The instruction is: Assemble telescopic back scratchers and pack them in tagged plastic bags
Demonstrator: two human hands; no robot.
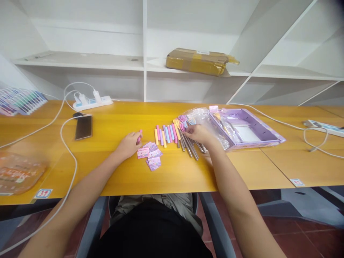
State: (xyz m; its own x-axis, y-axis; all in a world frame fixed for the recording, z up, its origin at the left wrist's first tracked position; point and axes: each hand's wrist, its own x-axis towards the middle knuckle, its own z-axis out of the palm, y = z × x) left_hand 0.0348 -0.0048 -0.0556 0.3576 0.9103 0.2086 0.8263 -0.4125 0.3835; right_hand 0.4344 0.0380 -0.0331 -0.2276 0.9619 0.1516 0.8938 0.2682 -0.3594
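Observation:
My left hand (128,144) is closed around a short pink stick (139,135), just above the table and left of the row. Several pink, yellow, purple and blue sticks (166,133) lie side by side in the middle. My right hand (199,134) reaches over a pile of metal rods (191,147) with coloured claw-like heads. Its thumb and fingertips close on a pink curved head (183,127) in that pile; the other fingers are partly hidden. Small printed purple and pink cards (154,153) lie in a loose stack near my left hand.
A purple tray (268,136) and clear plastic packaging (200,115) lie on the right. A phone (83,127), a power strip (92,103) and a white cable (76,163) are on the left. A taped parcel (197,61) sits on the shelf.

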